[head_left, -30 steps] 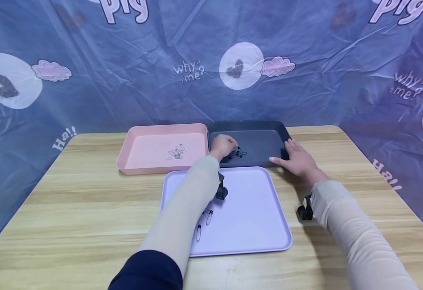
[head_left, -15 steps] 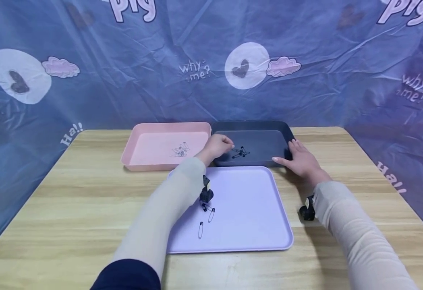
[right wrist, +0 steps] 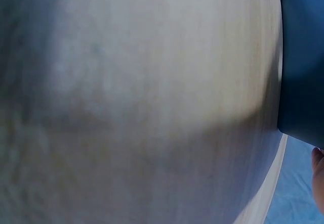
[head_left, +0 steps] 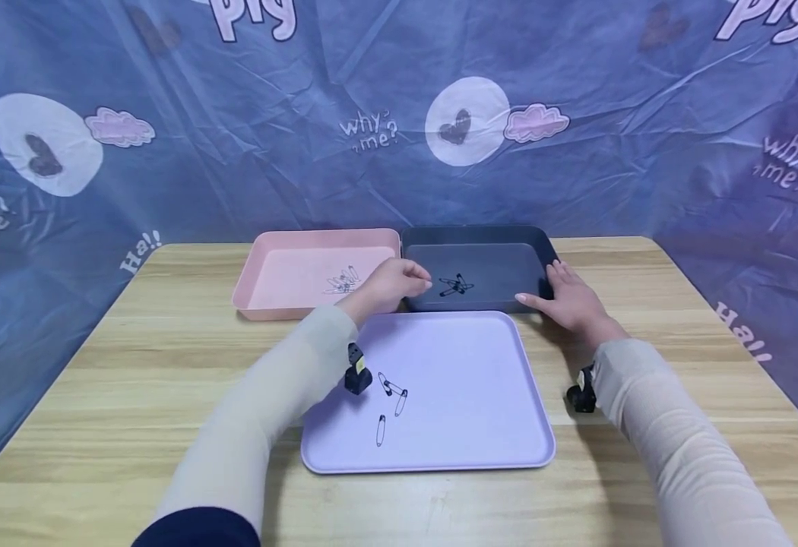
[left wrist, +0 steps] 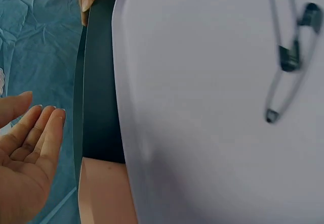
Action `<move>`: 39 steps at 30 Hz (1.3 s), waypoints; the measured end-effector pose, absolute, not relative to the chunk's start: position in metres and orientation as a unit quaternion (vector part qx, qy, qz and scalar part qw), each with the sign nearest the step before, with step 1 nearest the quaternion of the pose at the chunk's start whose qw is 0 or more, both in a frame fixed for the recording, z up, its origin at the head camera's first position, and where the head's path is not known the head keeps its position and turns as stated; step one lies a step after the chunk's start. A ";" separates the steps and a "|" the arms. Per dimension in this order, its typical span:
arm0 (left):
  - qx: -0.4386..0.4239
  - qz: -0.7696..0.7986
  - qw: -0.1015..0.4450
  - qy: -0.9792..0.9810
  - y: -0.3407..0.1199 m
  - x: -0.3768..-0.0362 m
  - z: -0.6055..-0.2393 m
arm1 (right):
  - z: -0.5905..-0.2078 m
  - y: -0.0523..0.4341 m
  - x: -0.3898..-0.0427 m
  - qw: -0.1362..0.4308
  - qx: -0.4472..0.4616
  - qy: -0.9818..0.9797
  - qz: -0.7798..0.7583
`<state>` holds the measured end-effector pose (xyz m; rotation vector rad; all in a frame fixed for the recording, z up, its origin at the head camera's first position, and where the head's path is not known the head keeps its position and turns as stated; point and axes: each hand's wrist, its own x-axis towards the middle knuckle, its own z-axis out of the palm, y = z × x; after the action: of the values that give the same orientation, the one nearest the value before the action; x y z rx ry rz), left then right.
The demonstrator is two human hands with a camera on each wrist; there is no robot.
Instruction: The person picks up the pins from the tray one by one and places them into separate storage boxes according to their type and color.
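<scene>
My left hand (head_left: 392, 281) hangs above the front edge where the pink and dark trays meet. In the left wrist view its fingers (left wrist: 48, 138) are loosely bent, the thumb apart from them, and nothing is held. Right of it, a small heap of black safety pins (head_left: 455, 286) lies in the dark grey tray (head_left: 508, 266). At that tray's right front corner rests my right hand (head_left: 572, 300), fingers along the side wall and thumb spread toward the front wall. Three black safety pins (head_left: 381, 431) lie on the left part of the lavender tray (head_left: 474, 395).
Several silver safety pins (head_left: 341, 282) lie in the pink tray (head_left: 283, 266), left of the dark one. All three trays stand on a wooden table (head_left: 166, 357). A blue printed cloth (head_left: 303, 175) hangs behind and at the sides.
My left hand has moved left and back from the dark tray's pin heap, its fingers now apart from the pins. The right hand stays at the tray corner. The head view has shifted slightly.
</scene>
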<state>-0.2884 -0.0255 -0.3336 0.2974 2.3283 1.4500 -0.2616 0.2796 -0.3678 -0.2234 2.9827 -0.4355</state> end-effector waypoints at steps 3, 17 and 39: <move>0.123 0.475 0.187 0.851 -0.034 -0.283 -0.331 | -0.368 0.280 -0.262 0.059 -0.071 0.985 -0.148; 0.201 0.501 0.221 0.812 -0.079 -0.258 -0.337 | -0.366 0.277 -0.262 0.056 -0.078 0.985 -0.141; 0.307 0.388 0.300 0.815 -0.109 -0.229 -0.356 | -0.368 0.278 -0.258 0.053 -0.073 0.986 -0.141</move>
<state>-0.2291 -0.1090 -0.3561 0.8148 2.1644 1.0305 -0.2575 0.2779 -0.3681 -0.2222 2.9974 -0.4274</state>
